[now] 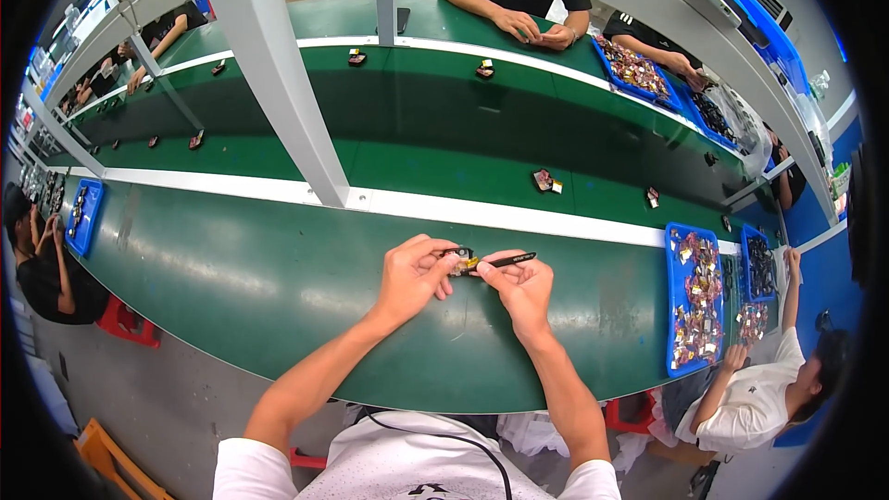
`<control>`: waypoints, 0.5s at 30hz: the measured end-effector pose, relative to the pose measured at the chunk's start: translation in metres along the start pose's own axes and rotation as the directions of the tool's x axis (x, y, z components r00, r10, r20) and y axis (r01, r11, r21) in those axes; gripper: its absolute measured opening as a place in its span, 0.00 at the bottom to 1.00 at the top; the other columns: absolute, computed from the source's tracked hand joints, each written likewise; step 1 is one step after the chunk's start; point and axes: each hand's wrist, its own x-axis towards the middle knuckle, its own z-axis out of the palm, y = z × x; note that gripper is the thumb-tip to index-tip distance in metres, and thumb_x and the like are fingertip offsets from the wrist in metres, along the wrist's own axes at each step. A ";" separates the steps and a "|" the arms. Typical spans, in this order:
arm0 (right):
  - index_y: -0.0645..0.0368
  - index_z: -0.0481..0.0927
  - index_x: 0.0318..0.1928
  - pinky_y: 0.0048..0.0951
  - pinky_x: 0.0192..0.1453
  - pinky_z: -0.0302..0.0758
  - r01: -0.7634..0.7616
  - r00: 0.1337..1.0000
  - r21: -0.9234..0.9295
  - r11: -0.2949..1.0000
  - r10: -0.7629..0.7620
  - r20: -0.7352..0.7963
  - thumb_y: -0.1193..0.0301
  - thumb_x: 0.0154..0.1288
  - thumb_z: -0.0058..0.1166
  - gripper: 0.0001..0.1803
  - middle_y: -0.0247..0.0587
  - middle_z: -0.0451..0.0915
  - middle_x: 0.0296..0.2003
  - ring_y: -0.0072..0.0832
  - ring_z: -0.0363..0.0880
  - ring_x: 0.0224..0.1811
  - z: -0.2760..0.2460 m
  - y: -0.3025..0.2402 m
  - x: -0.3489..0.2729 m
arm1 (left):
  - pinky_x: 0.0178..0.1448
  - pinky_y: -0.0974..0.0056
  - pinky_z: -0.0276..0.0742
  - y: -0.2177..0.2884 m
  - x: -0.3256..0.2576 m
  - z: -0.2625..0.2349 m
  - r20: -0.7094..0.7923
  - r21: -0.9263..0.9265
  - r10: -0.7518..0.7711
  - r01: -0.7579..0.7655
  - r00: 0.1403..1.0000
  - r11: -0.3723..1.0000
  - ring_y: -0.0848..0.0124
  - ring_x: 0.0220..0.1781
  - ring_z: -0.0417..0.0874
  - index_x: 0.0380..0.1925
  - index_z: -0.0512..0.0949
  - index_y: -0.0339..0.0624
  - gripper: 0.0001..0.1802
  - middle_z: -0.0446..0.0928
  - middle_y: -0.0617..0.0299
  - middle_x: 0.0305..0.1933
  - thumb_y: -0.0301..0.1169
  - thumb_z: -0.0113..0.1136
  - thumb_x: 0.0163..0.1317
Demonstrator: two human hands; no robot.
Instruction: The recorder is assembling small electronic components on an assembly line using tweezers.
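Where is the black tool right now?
In the head view, the black tool is just right of centre, pinched in the right hand over the green table, its tip at the small part held by the left hand.

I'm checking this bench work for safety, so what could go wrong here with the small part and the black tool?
The left hand pinches the small part only at its fingertips, so it could slip onto the green table.

The black tool in the right hand points toward the left fingers; a slip might jab them.
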 end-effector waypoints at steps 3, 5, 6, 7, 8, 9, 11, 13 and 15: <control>0.74 0.82 0.41 0.26 0.48 0.85 0.008 1.000 -0.009 1.000 -0.008 0.011 0.86 0.64 0.62 0.06 0.50 0.87 0.38 0.30 0.88 0.40 0.000 -0.001 -0.001 | 0.22 0.70 0.79 0.000 -0.001 0.000 -0.002 0.010 -0.001 0.001 1.000 1.000 0.72 0.24 0.84 0.43 0.81 0.24 0.09 0.79 0.57 0.36 0.21 0.63 0.68; 0.74 0.82 0.41 0.26 0.48 0.85 0.013 1.000 -0.015 1.000 -0.013 0.012 0.86 0.64 0.62 0.06 0.49 0.87 0.38 0.30 0.88 0.40 0.000 -0.001 -0.001 | 0.22 0.70 0.79 0.000 -0.001 0.000 0.004 -0.010 -0.016 0.016 1.000 1.000 0.72 0.24 0.84 0.44 0.81 0.24 0.09 0.79 0.56 0.35 0.22 0.63 0.68; 0.74 0.82 0.41 0.26 0.49 0.85 0.016 1.000 -0.008 1.000 -0.016 0.012 0.86 0.64 0.62 0.06 0.49 0.87 0.38 0.30 0.88 0.41 0.000 0.000 -0.001 | 0.22 0.70 0.79 -0.001 -0.001 -0.001 0.009 -0.028 -0.031 0.031 0.999 0.999 0.72 0.24 0.85 0.45 0.81 0.23 0.10 0.80 0.56 0.35 0.22 0.63 0.68; 0.73 0.82 0.41 0.26 0.49 0.85 0.020 1.000 -0.001 1.000 -0.020 0.012 0.86 0.64 0.62 0.06 0.49 0.87 0.38 0.30 0.88 0.41 0.000 0.001 -0.001 | 0.22 0.70 0.79 -0.001 -0.001 -0.003 0.009 -0.027 -0.031 0.031 0.999 0.999 0.72 0.24 0.85 0.45 0.81 0.23 0.10 0.80 0.56 0.35 0.22 0.63 0.68; 0.73 0.82 0.41 0.26 0.49 0.85 0.019 1.000 -0.001 1.000 -0.019 0.012 0.86 0.64 0.62 0.06 0.49 0.87 0.38 0.30 0.88 0.41 0.001 0.001 -0.001 | 0.24 0.69 0.81 -0.001 -0.001 -0.005 0.038 -0.082 -0.089 0.092 0.995 0.992 0.70 0.24 0.85 0.46 0.80 0.24 0.10 0.81 0.54 0.35 0.23 0.62 0.69; 0.72 0.82 0.41 0.23 0.44 0.83 0.052 0.999 0.015 0.999 -0.052 0.003 0.86 0.63 0.63 0.06 0.46 0.86 0.36 0.26 0.86 0.38 0.003 -0.001 -0.002 | 0.25 0.68 0.82 -0.002 -0.001 -0.006 0.070 -0.136 -0.147 0.155 0.987 0.978 0.69 0.25 0.86 0.47 0.80 0.25 0.11 0.83 0.52 0.35 0.24 0.61 0.71; 0.71 0.83 0.41 0.19 0.38 0.81 0.080 0.997 0.029 0.996 -0.080 -0.007 0.85 0.63 0.64 0.06 0.43 0.86 0.34 0.21 0.84 0.34 0.003 0.000 -0.002 | 0.25 0.68 0.82 -0.001 0.001 -0.008 0.095 -0.174 -0.171 0.186 0.981 0.967 0.68 0.25 0.86 0.47 0.80 0.25 0.12 0.83 0.51 0.35 0.26 0.61 0.71; 0.68 0.84 0.40 0.14 0.27 0.67 0.184 0.983 -0.036 0.982 -0.184 0.008 0.85 0.62 0.65 0.06 0.35 0.84 0.30 0.10 0.73 0.25 0.000 0.004 -0.002 | 0.25 0.67 0.83 0.002 0.002 -0.009 0.122 -0.211 -0.199 0.221 0.972 0.952 0.68 0.25 0.86 0.48 0.80 0.25 0.13 0.84 0.50 0.35 0.27 0.61 0.71; 0.67 0.84 0.40 0.14 0.25 0.61 0.244 0.970 -0.073 0.967 -0.244 0.007 0.84 0.62 0.66 0.06 0.32 0.83 0.28 0.08 0.68 0.22 0.003 0.003 -0.003 | 0.25 0.67 0.83 0.005 0.003 -0.010 0.155 -0.249 -0.197 0.232 0.968 0.940 0.68 0.25 0.86 0.48 0.80 0.26 0.14 0.84 0.50 0.36 0.29 0.62 0.71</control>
